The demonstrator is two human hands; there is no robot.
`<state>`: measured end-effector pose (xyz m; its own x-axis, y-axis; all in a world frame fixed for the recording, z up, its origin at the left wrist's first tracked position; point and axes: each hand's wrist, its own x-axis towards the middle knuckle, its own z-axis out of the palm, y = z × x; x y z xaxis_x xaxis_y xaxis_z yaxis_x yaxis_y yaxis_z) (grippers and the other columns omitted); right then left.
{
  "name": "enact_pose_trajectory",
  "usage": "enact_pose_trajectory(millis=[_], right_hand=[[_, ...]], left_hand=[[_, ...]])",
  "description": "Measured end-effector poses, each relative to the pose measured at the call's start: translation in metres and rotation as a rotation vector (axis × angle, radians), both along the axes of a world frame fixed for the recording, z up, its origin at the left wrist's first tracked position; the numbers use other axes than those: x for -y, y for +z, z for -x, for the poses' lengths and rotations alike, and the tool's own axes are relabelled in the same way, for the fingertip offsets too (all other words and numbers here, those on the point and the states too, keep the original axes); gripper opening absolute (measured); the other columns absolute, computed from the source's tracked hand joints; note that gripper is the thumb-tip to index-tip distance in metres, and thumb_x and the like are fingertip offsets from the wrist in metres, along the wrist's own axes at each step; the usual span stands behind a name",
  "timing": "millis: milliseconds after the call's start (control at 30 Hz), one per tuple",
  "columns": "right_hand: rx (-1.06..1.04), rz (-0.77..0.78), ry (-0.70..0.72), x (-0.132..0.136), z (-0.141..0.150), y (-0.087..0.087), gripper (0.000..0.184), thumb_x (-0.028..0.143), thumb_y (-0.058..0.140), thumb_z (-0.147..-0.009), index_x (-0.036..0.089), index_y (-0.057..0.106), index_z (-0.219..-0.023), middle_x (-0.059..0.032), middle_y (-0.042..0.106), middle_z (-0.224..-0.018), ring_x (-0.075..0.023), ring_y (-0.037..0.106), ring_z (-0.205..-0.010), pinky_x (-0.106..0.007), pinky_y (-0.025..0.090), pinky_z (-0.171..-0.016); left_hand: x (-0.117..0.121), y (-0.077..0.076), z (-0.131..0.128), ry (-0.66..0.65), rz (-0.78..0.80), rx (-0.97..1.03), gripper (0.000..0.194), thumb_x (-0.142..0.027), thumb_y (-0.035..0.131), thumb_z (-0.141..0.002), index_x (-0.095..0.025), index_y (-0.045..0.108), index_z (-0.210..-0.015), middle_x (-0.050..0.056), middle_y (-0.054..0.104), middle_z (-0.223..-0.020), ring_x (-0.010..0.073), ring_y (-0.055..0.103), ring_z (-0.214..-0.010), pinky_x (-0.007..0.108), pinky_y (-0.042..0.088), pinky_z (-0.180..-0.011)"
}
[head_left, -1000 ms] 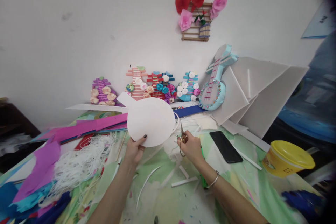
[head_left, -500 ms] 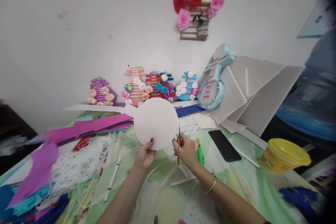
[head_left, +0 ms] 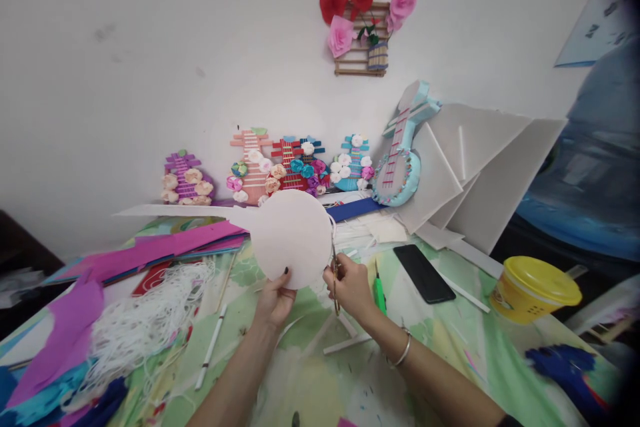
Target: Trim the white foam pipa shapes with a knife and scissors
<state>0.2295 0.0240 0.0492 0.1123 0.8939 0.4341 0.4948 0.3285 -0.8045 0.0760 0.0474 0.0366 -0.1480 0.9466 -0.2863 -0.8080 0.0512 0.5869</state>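
My left hand (head_left: 275,297) pinches the lower edge of a round white board cutout (head_left: 291,240), thumb on its front face. A long narrow neck reaches from the disc toward the left. In my right hand (head_left: 349,285) is a pair of scissors (head_left: 335,280), held upright with the blades at the disc's right edge. A thin white strip (head_left: 332,219) curls away from the rim just above the blades. On the table beyond my right hand lies a green-handled craft knife (head_left: 379,293).
A black phone (head_left: 424,273) and a yellow lidded tub (head_left: 537,287) are on the right. Tangled white cord (head_left: 145,320) and magenta sheets (head_left: 180,240) lie left. Decorated paper instruments (head_left: 287,163) line the wall, beside leaning white boards (head_left: 490,173).
A thin strip now curls off the disc's right rim by the scissors. Both hands keep their grip. The whole view has shifted slightly.
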Motion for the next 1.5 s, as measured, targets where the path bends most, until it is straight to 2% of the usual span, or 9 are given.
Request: enact_pose_trajectory(millis=[267,467,633,867,967,1167,1333,1433,1500], right_hand=[[-0.05,0.042,0.016,0.001,0.001,0.003,0.014,0.028,0.05,-0.075,0.02,0.047,-0.063,0.0053,0.05,-0.047,-0.0085,0.049,-0.039,-0.018,0.038,-0.041],[-0.113,0.099,0.053,0.0,0.001,0.005,0.009,0.024,0.051,-0.071,0.02,0.047,-0.065,0.0059,0.052,-0.049,-0.0077,0.049,-0.033,-0.016,0.036,-0.033],[-0.157,0.13,0.051,-0.001,0.0,0.007,0.012,0.025,0.054,-0.069,0.02,0.046,-0.062,0.0058,0.052,-0.048,-0.0084,0.05,-0.031,-0.016,0.037,-0.031],[-0.245,0.172,0.042,-0.003,-0.004,0.009,0.022,0.039,0.051,-0.075,0.019,0.047,-0.067,0.0044,0.052,-0.045,-0.0115,0.054,-0.034,-0.017,0.037,-0.031],[-0.262,0.161,0.058,-0.004,-0.006,0.009,0.02,0.037,0.054,-0.073,0.019,0.049,-0.067,0.003,0.055,-0.049,-0.012,0.056,-0.041,-0.018,0.041,-0.037],[-0.323,0.185,0.157,-0.005,-0.006,0.008,0.023,0.035,0.063,-0.064,0.018,0.05,-0.057,0.0016,0.056,-0.05,-0.0108,0.054,-0.05,-0.019,0.041,-0.048],[-0.515,0.355,0.339,-0.004,0.002,0.008,0.032,0.047,0.06,-0.068,0.017,0.051,-0.076,0.0008,0.059,-0.051,-0.0142,0.058,-0.043,-0.024,0.046,-0.044],[-0.644,0.436,0.425,0.0,0.006,0.011,0.041,0.056,0.052,-0.073,0.018,0.049,-0.089,0.0002,0.061,-0.053,-0.015,0.057,-0.04,-0.025,0.045,-0.041],[-0.718,0.472,0.46,0.003,0.006,0.014,0.043,0.06,0.045,-0.077,0.019,0.049,-0.09,-0.0028,0.064,-0.058,-0.0163,0.06,-0.045,-0.027,0.047,-0.045]], left_hand=[[0.0,-0.001,0.002,-0.007,-0.011,0.011,0.043,0.008,0.048,-0.075,-0.019,0.061,-0.106,0.003,0.071,-0.091,0.0118,0.066,-0.083,0.021,0.055,-0.075],[-0.003,-0.006,0.002,0.009,-0.02,0.023,0.047,0.009,0.051,-0.073,-0.02,0.059,-0.109,0.003,0.07,-0.092,0.0106,0.066,-0.08,0.018,0.054,-0.074],[-0.004,-0.006,0.003,0.008,-0.02,0.038,0.048,0.009,0.05,-0.073,-0.019,0.058,-0.112,0.004,0.07,-0.093,0.0114,0.066,-0.08,0.019,0.055,-0.073],[-0.003,0.001,0.003,0.026,-0.011,0.059,0.045,0.007,0.047,-0.077,-0.018,0.058,-0.113,0.004,0.071,-0.093,0.0105,0.066,-0.081,0.016,0.054,-0.07],[-0.001,0.008,0.001,0.044,-0.023,0.061,0.045,0.005,0.049,-0.078,-0.02,0.057,-0.115,0.003,0.07,-0.098,0.0109,0.065,-0.086,0.015,0.054,-0.072],[0.003,0.019,-0.002,0.06,-0.018,0.08,0.047,0.005,0.047,-0.079,-0.018,0.054,-0.119,0.004,0.07,-0.099,0.0117,0.065,-0.086,0.017,0.054,-0.074],[0.004,0.023,-0.002,0.056,-0.029,0.105,0.043,0.005,0.046,-0.079,-0.018,0.056,-0.114,0.004,0.069,-0.099,0.0104,0.065,-0.086,0.017,0.053,-0.077],[0.005,0.019,-0.001,0.017,-0.06,0.142,0.04,0.005,0.048,-0.077,-0.018,0.06,-0.107,0.004,0.069,-0.098,0.012,0.065,-0.088,0.022,0.052,-0.08],[0.005,0.014,0.001,-0.043,-0.109,0.149,0.036,0.005,0.051,-0.074,-0.018,0.063,-0.099,0.004,0.07,-0.095,0.0135,0.064,-0.088,0.025,0.052,-0.081]])
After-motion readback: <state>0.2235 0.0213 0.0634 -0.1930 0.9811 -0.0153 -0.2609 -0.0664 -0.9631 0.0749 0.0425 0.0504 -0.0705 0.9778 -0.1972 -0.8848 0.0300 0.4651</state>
